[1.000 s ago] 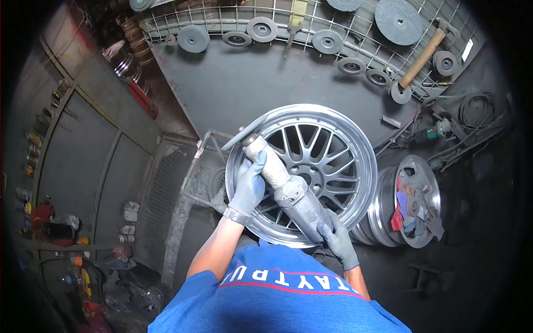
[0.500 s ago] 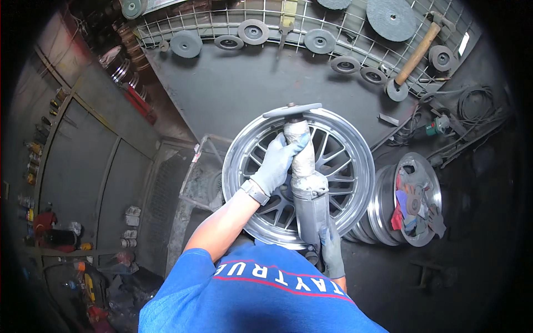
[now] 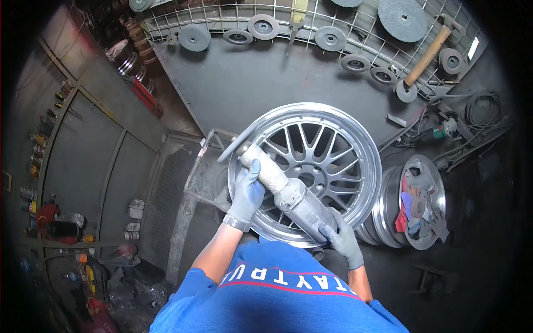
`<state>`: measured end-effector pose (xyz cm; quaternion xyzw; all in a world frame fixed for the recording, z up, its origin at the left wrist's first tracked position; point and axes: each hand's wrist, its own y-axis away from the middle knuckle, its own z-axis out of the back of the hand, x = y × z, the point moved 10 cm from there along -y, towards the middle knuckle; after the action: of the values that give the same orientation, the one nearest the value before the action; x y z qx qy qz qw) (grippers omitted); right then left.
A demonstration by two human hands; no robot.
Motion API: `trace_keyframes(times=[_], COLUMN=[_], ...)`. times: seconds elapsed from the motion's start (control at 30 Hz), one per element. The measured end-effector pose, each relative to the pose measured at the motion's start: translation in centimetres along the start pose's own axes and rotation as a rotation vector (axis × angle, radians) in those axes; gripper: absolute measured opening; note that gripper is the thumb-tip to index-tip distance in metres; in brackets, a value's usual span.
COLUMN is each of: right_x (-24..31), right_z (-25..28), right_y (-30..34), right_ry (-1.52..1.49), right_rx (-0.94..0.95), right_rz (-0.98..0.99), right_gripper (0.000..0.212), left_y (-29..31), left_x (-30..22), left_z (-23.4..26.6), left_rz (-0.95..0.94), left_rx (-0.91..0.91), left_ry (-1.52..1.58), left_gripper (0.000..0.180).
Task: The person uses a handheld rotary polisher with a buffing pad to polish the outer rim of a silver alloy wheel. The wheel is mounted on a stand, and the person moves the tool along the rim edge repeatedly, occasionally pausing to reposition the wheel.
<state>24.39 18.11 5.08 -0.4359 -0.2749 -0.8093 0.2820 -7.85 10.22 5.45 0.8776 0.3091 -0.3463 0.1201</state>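
A silver multi-spoke car wheel rim [image 3: 363,205] stands in front of me, its spoked face turned up toward me. Across its left and lower part lies a straight grinder [image 3: 302,208], slanting from upper left to lower right. My left hand [image 3: 246,195], in a grey glove, is wrapped round the pale taped neck. At the tool's far end, a grey abrasive disc [image 3: 235,142] shows nearly edge-on by the rim's upper left edge; whether they touch I cannot tell. My gloved right hand [image 3: 344,241] grips the grey rear body near my shirt.
Grinding discs [image 3: 330,39] and a wooden-handled hammer [image 3: 427,55] hang on a wire grid at the back. On the right, another wheel rim [image 3: 440,194] holds rags and gloves. A green angle grinder [image 3: 441,131] and cables lie beyond it. A metal frame [image 3: 191,166] stands left.
The grinder has swung from upright over the rim's middle to a slant, its disc end moving left and toward me. Both hands moved with it, and more spokes show.
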Motion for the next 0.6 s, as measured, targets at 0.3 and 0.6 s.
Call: trace_keyframes(times=[0.3,0.6], right_x=[-0.8,-1.9], right_z=[-1.1,-1.8], right_y=[0.6,1.7], right_ry=[-0.228,-0.462], right_rx=[-0.1,-0.189], right_rz=[-0.038,0.006], right_gripper=[0.07,0.066], left_y=[-3.6,-6.5], left_x=[0.9,2.8], left_z=[-4.3,-9.7], left_rz=[0.086,0.211], left_rx=[0.069,0.108], left_ry=[-0.018,-0.112], left_gripper=[0.046,0.037])
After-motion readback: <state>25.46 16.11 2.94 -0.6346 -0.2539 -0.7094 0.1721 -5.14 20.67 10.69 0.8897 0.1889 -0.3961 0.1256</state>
